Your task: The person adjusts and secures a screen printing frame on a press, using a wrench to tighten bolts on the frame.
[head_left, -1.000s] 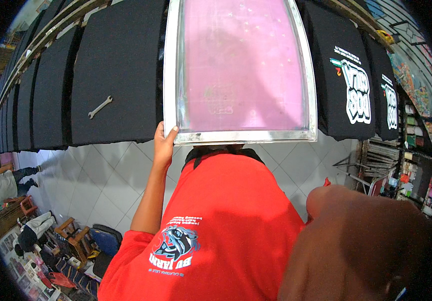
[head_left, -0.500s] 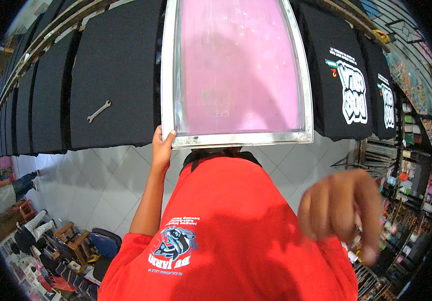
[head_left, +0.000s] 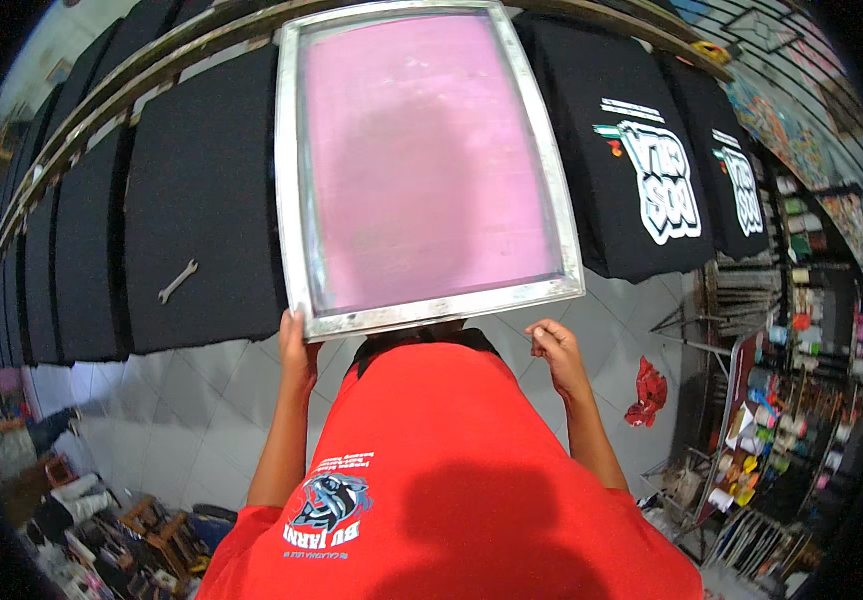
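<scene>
A silkscreen frame [head_left: 431,312] with pale metal edges and a pink mesh [head_left: 416,170] lies in front of me, slightly tilted. My left hand [head_left: 297,345] grips its near left corner, thumb on the rim. Just off the near right corner is my right hand [head_left: 554,350], apart from the frame. Its fingers are curled together, and whatever they may hold is hidden. Left of the frame, a black shirt panel [head_left: 196,180] carries an open-ended wrench [head_left: 178,281]. To the right is a black shirt [head_left: 611,180] with a white print.
More black shirts [head_left: 88,250] stand in a row along wooden rails [head_left: 166,75]. A red crumpled thing [head_left: 646,392] lies on the tiled floor [head_left: 201,420]. Shelves of jars [head_left: 801,330] are at right. Stools and clutter [head_left: 156,530] fill the lower left, near another person [head_left: 26,437].
My right hand has moved from close to the camera down toward the frame's near right corner. The frame and shirts have shifted left in view; my left hand stays on the frame.
</scene>
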Tool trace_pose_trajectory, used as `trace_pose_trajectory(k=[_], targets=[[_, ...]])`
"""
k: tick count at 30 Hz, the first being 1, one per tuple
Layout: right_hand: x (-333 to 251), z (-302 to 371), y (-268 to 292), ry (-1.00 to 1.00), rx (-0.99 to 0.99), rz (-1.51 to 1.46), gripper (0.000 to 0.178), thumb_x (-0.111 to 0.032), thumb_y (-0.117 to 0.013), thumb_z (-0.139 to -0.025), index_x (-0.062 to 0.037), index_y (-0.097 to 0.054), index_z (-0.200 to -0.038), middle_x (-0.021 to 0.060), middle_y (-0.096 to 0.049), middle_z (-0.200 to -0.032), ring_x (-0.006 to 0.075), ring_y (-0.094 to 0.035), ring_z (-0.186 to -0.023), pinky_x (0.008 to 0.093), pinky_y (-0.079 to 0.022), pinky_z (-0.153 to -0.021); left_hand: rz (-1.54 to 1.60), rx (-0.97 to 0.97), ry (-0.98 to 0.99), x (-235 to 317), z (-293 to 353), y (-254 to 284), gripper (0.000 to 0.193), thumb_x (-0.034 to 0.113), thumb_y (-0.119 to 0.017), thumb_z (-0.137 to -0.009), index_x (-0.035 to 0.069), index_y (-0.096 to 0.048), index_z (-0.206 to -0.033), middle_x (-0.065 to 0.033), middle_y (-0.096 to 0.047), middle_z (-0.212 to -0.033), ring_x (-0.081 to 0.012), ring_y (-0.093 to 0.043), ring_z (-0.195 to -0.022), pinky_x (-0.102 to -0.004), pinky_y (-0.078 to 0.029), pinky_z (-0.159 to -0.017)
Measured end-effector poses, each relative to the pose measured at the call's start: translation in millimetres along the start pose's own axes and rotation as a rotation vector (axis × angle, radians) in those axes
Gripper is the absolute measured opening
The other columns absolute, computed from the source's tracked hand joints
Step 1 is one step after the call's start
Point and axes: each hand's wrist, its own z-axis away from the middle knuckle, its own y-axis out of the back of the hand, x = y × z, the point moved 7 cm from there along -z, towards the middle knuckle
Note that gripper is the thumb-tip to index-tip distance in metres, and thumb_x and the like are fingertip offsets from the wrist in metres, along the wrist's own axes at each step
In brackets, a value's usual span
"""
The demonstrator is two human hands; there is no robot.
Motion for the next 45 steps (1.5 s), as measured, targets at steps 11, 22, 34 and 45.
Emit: trace_pose_trajectory(k=[11, 22, 34, 45], targets=[[66.5, -23.9, 41.7, -0.106, 0.134, -0.071, 0.024, -0.026, -0.058, -0.088, -0.0024, -0.062, -0.093, 0.0010, -0.057, -0.076, 0.0086, -0.052, -0.069, 0.0231, -0.044, -0.065, 0.448, -0.369, 0.114, -39.9, 30.2, -4.9, 0.058, 0.051, -0.062, -0.080, 0.015, -0.049, -0.124, -0.0059, -0.055, -0.122, -0.0294, -0.048, -0.116, -0.0488, -0.036, -0.096], [83.5, -47.9, 43.0, -0.098, 0.071, 0.015, 0.031, -0.023, -0.057, -0.088, 0.0024, -0.059, -0.106, 0.0065, -0.061, -0.087, 0.0124, -0.056, -0.076, 0.0259, -0.048, -0.069, 0.450, -0.302, 0.138, -63.1, 26.1, 1.1, 0.052, 0.034, -0.067, -0.082, 0.017, -0.046, -0.126, -0.0036, -0.055, -0.124, -0.0274, -0.049, -0.116, -0.0515, -0.031, -0.100], [105.2, -61.0, 40.1, -0.148, 0.017, 0.106, 0.026, -0.012, -0.054, -0.082, 0.0027, -0.060, -0.102, 0.0093, -0.062, -0.088, 0.0150, -0.057, -0.074, 0.0262, -0.048, -0.066, 0.397, -0.219, 0.124, -54.0, 28.0, -17.3, 0.060, 0.020, -0.071, -0.079, 0.010, -0.038, -0.128, -0.0089, -0.054, -0.118, -0.0250, -0.055, -0.107, -0.0435, -0.041, -0.095], [137.0, -78.5, 51.0, -0.135, -0.055, 0.267, 0.023, -0.011, -0.052, -0.082, -0.0034, -0.062, -0.101, 0.0066, -0.063, -0.087, 0.0159, -0.059, -0.073, 0.0283, -0.048, -0.065, 0.285, -0.234, 0.048, -35.2, 26.5, -28.8, 0.035, 0.011, -0.058, -0.088, 0.002, -0.047, -0.120, -0.0098, -0.058, -0.109, -0.0233, -0.060, -0.097, -0.0394, -0.049, -0.086]])
